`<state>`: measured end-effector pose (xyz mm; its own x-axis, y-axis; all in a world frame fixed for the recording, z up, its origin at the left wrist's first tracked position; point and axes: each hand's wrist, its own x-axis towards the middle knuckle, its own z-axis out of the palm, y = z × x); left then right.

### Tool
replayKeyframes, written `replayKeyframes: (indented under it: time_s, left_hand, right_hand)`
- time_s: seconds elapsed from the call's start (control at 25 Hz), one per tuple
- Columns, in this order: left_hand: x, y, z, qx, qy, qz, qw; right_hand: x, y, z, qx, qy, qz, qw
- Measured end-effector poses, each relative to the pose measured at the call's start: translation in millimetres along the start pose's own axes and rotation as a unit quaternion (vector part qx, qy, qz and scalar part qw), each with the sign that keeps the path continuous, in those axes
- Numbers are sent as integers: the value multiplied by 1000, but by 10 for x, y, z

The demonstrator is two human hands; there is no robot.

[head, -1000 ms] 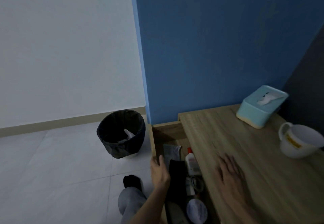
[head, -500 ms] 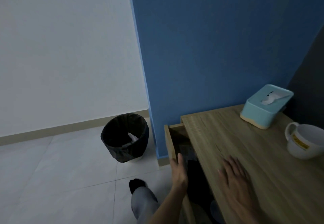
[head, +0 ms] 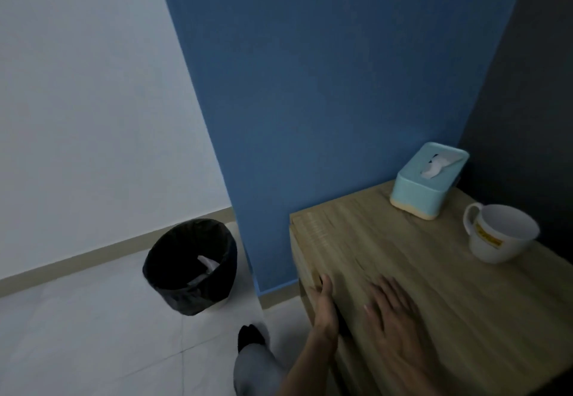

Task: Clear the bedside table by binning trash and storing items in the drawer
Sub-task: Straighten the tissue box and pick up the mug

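Observation:
The wooden bedside table stands against the blue wall. Its drawer front sits flush with the table's left side, so the contents are hidden. My left hand presses flat against that drawer front, fingers straight. My right hand rests palm down on the tabletop near the front edge. A black-lined bin stands on the floor to the left, with white crumpled trash inside.
A light blue tissue box sits at the table's back, and a white mug stands at its right side. My knee and dark sock are on the pale tiled floor between bin and table.
The drawer was open with items showing; my left hand has pushed it in until it closed. My right hand stayed on the tabletop.

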<state>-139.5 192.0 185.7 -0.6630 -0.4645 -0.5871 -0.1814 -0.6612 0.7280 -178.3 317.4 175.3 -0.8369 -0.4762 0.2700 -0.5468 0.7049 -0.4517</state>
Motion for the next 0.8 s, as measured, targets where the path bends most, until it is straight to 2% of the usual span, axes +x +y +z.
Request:
replayKeyframes:
  time_s: [0.08,0.2,0.32,0.4,0.48,0.52,0.6,0.64,0.72,0.8]
  left_hand:
    - [214,-152,-22,-29,27,3,999]
    - [582,-407,-89,-51,20,-29,998]
    - [345,-198,70,-50,26,-47,997]
    - [156,8,245,1,125,5,992]
    - [-1,239,496,119,252,95,956]
    - [-80,368,643,175,271,151,935]
    - [-176,569,1002,262,210,273,902]
    - [-163,650,1200,292,156,309,892]
    - [-70,761,1582,360,49,359,860]
    - [59,811,1992,456,-29,401,794]
  right_hand:
    - [7,7,19,18,15,4,1000]
    - [30,-3,-24,19,20,-9,1000]
    - [8,-17,-33,10,23,-25,999]
    - [-8,-1,-3,34,54,-25,998]
    - [55,70,-63,153,145,71,975]
    - [101,134,-124,216,204,139,945]
    - [192,351,-288,265,302,247,882]
    - [219,545,-351,261,320,278,868]
    - [310,900,-474,238,295,338,861]
    - [457,1159,-615,235,242,396,854]
